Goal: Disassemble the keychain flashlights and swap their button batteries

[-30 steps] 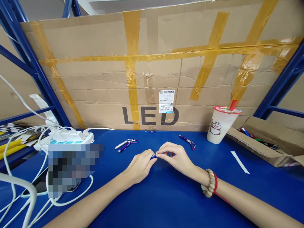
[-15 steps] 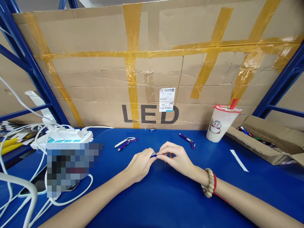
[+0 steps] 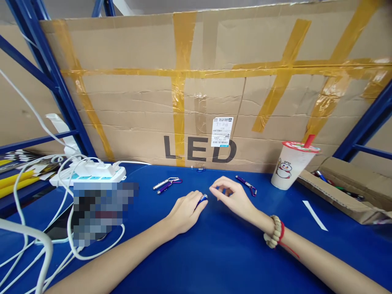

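My left hand [image 3: 186, 212] is closed around a small blue keychain flashlight [image 3: 201, 199], its silver end poking out between thumb and forefinger. To its right, my right hand [image 3: 231, 197] hovers apart from the flashlight, thumb and fingertips drawn together in a pinch. Whatever may be in that pinch is too small to make out. Beyond my left hand lie a silver keychain flashlight [image 3: 161, 184] and a purple one [image 3: 164, 188], side by side with their clips. Behind my right hand rests another purple keychain flashlight [image 3: 243, 182] with a carabiner.
A milky drink cup [image 3: 288, 167] stands at right, beside an open cardboard box [image 3: 343, 196] of pens or similar items. A white strip [image 3: 315, 215] lies before them. At left are a power strip [image 3: 92, 175] and white cables [image 3: 80, 255]. A large cardboard panel [image 3: 137, 110] closes the back.
My right hand has drawn away from the flashlight, leaving a gap between the hands. More of the flashlight's end shows in my left hand. The camera view has shifted slightly.
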The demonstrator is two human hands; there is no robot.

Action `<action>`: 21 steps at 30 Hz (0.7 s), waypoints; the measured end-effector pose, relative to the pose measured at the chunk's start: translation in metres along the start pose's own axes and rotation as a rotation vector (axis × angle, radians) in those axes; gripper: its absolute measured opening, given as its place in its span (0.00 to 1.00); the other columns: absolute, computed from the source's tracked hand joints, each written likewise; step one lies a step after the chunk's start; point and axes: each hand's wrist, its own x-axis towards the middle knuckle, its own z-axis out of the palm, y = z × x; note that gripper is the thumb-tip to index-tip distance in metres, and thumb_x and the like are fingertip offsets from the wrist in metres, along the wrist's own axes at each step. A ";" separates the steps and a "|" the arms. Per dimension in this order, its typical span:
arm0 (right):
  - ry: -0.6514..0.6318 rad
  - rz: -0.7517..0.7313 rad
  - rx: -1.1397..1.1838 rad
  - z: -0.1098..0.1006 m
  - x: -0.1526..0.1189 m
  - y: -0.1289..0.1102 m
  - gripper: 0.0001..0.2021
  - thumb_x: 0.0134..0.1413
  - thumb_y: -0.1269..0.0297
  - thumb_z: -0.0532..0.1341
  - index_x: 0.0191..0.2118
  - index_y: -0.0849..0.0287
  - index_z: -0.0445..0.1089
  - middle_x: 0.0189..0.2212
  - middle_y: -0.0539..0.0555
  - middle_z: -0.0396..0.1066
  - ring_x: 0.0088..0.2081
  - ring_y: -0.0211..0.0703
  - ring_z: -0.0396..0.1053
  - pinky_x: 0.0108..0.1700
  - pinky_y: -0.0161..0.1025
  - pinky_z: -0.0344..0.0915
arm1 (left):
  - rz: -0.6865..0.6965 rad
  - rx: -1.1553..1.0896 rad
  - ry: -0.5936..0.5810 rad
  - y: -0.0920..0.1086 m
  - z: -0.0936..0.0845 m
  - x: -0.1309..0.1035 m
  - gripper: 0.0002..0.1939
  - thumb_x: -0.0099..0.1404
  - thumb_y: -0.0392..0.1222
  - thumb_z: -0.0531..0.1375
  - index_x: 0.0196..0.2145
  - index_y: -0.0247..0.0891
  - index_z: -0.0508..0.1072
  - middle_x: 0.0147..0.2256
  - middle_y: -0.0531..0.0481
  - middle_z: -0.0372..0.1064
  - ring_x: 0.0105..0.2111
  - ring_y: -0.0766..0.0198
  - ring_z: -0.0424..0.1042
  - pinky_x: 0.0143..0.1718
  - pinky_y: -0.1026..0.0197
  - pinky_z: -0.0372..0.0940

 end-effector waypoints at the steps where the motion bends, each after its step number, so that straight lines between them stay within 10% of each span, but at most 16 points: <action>1: -0.035 -0.030 -0.184 -0.001 0.006 0.005 0.12 0.62 0.60 0.53 0.36 0.61 0.70 0.35 0.55 0.70 0.27 0.34 0.68 0.24 0.31 0.63 | 0.002 -0.007 0.010 0.000 0.000 0.000 0.13 0.71 0.43 0.43 0.34 0.38 0.64 0.35 0.49 0.67 0.36 0.60 0.68 0.38 0.59 0.63; 9: -0.374 -0.309 -0.763 0.021 0.086 0.042 0.10 0.59 0.73 0.54 0.43 0.61 0.70 0.39 0.59 0.69 0.36 0.43 0.67 0.33 0.36 0.58 | 0.010 -0.042 0.036 0.001 -0.003 -0.004 0.16 0.71 0.43 0.42 0.35 0.37 0.66 0.36 0.48 0.69 0.37 0.60 0.68 0.38 0.59 0.63; 21: -0.642 -0.680 -1.022 0.066 0.155 0.054 0.09 0.54 0.75 0.58 0.40 0.62 0.71 0.44 0.59 0.65 0.46 0.49 0.59 0.48 0.44 0.53 | -0.024 -0.077 0.036 -0.005 -0.004 -0.006 0.15 0.70 0.43 0.43 0.34 0.37 0.66 0.36 0.48 0.70 0.37 0.59 0.69 0.38 0.59 0.64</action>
